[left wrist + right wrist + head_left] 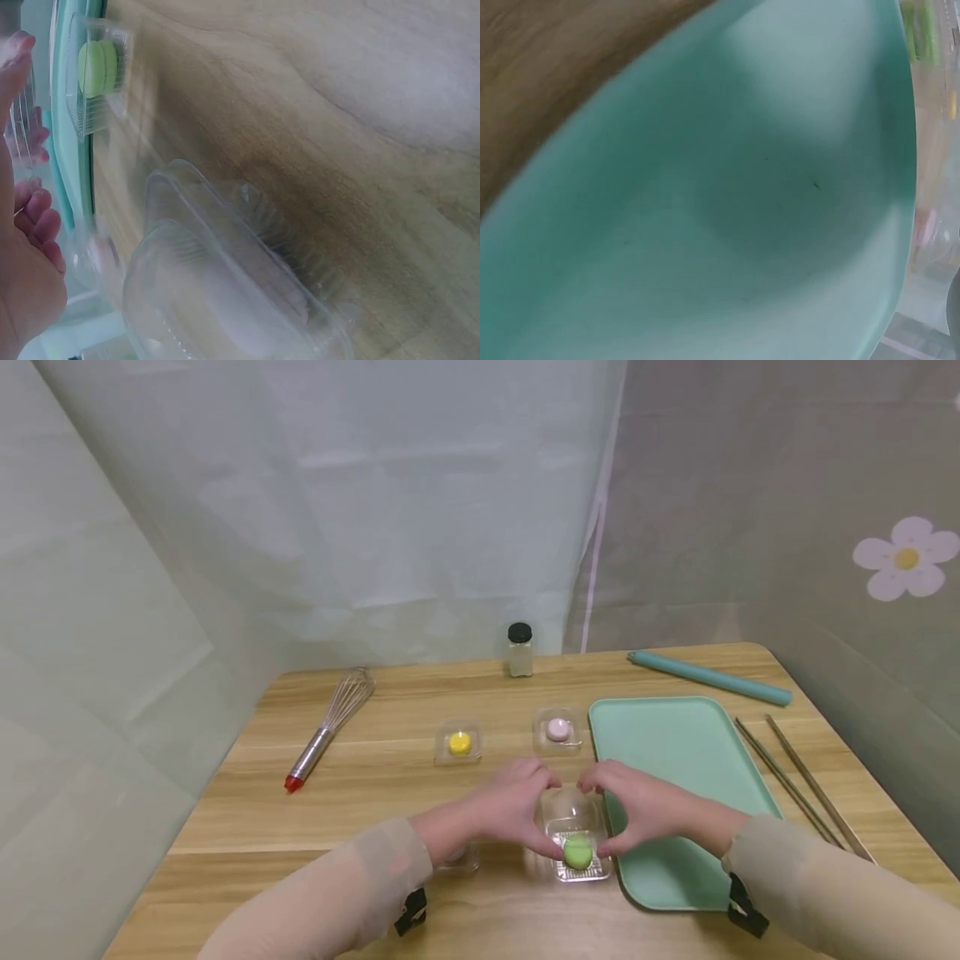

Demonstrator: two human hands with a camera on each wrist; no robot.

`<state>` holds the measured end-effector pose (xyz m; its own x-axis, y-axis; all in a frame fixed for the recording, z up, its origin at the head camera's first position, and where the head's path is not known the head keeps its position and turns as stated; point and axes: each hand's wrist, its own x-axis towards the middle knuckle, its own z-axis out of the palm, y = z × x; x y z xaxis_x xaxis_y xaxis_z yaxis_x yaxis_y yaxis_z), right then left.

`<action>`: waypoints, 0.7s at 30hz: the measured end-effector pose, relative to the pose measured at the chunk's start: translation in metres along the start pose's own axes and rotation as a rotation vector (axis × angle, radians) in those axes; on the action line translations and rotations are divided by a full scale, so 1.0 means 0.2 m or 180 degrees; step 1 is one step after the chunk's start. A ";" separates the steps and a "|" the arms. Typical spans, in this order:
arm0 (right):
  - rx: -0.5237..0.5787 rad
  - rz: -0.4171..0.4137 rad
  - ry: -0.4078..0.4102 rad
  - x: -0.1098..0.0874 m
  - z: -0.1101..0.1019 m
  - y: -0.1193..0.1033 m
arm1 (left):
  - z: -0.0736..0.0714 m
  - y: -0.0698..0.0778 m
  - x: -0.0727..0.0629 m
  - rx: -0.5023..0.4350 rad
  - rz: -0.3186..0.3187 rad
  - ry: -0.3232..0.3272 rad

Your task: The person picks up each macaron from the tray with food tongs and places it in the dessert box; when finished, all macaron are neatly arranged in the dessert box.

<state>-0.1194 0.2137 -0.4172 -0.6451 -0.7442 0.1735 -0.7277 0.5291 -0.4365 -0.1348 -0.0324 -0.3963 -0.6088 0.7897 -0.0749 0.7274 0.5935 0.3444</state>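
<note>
A green macaron [577, 852] sits in a clear plastic box base [582, 874] beside the tray's left edge. Over that base, a clear plastic lid [573, 810] is held between both hands. My left hand [517, 806] grips its left side with curved fingers and thumb, while my right hand [637, 806] grips the opposite side. In the left wrist view the lid [24, 124] stands apart from the base with the green macaron [97, 69]. The right wrist view shows mostly tray, with the fingers out of sight. A pale macaron in a clear box [240, 285] lies under my left forearm.
Behind the hands, clear boxes hold a yellow macaron [460, 743] and a pink macaron [558, 730]. A mint tray [675, 735] lies under my right forearm. Around them are a whisk [330, 731], a black-capped jar [520, 652], a teal rolled item [708, 677] and two thin rods [813, 781].
</note>
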 end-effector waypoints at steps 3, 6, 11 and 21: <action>-0.0051 -0.0007 -0.0032 -0.01 0.01 0.00 | 0.00 0.01 0.00 0.0142 0.0050 -0.0001; -0.0187 -0.0028 -0.0040 -0.01 0.02 0.00 | 0.02 0.01 0.00 0.0204 0.0077 -0.0030; -0.0381 -0.0262 0.0080 -0.03 0.04 0.01 | 0.04 0.01 -0.02 0.0230 0.0170 -0.0072; -0.0381 -0.0644 0.0189 -0.04 0.10 0.02 | 0.08 0.01 -0.04 0.0209 0.0174 -0.0248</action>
<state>-0.1127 0.2139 -0.4372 -0.4933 -0.8165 0.2999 -0.8637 0.4188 -0.2803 -0.1239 -0.0345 -0.4101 -0.5431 0.8293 -0.1312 0.7796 0.5561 0.2880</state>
